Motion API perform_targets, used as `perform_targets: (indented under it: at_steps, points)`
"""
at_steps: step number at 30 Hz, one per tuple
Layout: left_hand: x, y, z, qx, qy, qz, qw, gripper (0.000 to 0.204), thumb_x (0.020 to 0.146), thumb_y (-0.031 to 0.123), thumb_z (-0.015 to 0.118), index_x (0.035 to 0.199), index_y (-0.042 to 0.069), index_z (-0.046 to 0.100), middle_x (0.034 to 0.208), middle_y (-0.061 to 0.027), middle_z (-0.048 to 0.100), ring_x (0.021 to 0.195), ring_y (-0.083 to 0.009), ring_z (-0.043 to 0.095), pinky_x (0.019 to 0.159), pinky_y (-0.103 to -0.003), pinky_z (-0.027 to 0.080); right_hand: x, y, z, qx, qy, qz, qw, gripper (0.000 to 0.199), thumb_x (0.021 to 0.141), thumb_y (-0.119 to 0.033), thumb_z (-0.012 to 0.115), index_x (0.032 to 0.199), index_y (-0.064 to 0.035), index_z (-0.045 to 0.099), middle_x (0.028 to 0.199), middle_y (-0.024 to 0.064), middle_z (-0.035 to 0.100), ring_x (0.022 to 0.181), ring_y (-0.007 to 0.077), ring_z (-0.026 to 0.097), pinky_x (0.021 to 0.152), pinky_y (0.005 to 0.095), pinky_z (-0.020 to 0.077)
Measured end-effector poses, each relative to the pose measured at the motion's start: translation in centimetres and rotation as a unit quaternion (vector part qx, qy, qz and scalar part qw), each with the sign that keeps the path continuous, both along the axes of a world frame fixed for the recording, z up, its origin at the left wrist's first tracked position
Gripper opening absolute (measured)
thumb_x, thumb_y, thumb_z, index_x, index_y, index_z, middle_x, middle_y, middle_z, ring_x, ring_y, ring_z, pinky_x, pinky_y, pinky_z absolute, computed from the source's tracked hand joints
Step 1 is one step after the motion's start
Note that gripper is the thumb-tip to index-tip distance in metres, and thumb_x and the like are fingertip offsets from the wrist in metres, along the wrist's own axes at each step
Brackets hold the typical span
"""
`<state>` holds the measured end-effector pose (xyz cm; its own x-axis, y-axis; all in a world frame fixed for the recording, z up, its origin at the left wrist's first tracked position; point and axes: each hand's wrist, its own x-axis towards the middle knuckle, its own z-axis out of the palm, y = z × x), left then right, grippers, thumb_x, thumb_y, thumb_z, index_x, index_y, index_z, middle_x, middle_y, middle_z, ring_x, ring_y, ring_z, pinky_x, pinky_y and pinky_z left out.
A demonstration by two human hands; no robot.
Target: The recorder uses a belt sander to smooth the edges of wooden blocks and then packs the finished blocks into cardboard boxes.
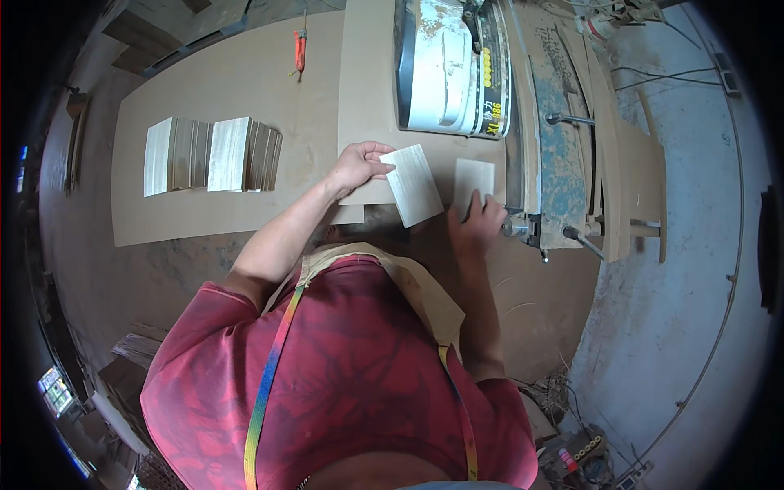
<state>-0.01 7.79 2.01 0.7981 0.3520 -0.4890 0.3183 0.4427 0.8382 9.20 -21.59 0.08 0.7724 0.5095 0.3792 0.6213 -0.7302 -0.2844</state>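
- Nearest, at 6 o'clock: red shirt (359,384) and a tan apron bib with a rainbow strap filling the lower frame, hiding the near bench edge.
- Left hand (357,166) just above centre, fingers pinched on the left edge of a pale wood tile (415,185), tile tilted and lifted off the board.
- Right hand (476,222) at about 2 o'clock from the apron bib, pressed flat on the lower edge of a second tile (474,178); fingers spread, not closed around it.
- Hands apart, one tile each, tiles just beside one another without clearly touching.
- Judged step: feeding or lining up tiles at the machine; next move likely calls for squaring the flat tile against the blue fence (558,155) at 3 o'clock.
- Further out at 10 o'clock: two fanned stacks of tiles (214,154) on the brown sheet board (212,82).
- At 12 o'clock: grey machine housing (449,69), top cut off by the frame.
- Far at 11 o'clock: orange-handled tool (300,49), kind hard to tell.
- Blade or cutter not visible; clamp knobs under the right hand partly hidden.
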Motion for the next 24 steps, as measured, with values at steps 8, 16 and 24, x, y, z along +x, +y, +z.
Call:
perform_targets:
  at_steps: [8, 16, 24]
  points:
    - [0.3, -0.6, -0.3, -0.019, -0.005, 0.002, 1.0, 0.011, 0.099, -0.002, 0.079, 0.108, -0.005, 0.075, 0.089, -0.0084, 0.075, 0.069, -0.0134, 0.07, 0.064, -0.025, 0.063, 7.3, 4.0, -3.2, -0.002, -0.08, -0.017, 0.997, 0.056, 0.091, -0.03, 0.08, 0.135, 0.0015, 0.067, 0.134, 0.025, 0.063, 0.115, 0.0446, 0.06, 0.095, 0.0546, 0.0545]
    - [2.2, -1.8, 0.6, 0.09, 0.071, -0.019, 0.993, 0.01, 0.1, 0.002, 0.081, 0.102, -0.005, 0.074, 0.083, -0.007, 0.071, 0.064, -0.0129, 0.067, 0.06, -0.025, 0.061, -1.9, 6.9, 2.4, -0.007, 0.129, 0.092, 0.987, 0.062, 0.089, -0.035, 0.082, 0.138, 0.0001, 0.067, 0.139, 0.0255, 0.061, 0.116, 0.0443, 0.06, 0.096, 0.0525, 0.054]
    - [1.6, -1.2, 0.6, 0.108, 0.074, -0.032, 0.991, 0.011, 0.101, 0.005, 0.079, 0.101, -0.005, 0.074, 0.081, -0.0072, 0.071, 0.061, -0.0131, 0.066, 0.058, -0.024, 0.061, 0.1, -1.0, -0.2, -0.004, -0.002, 0.007, 1.0, 0.059, 0.09, -0.028, 0.082, 0.14, -0.0007, 0.066, 0.14, 0.0242, 0.061, 0.12, 0.0433, 0.059, 0.099, 0.0527, 0.0535]
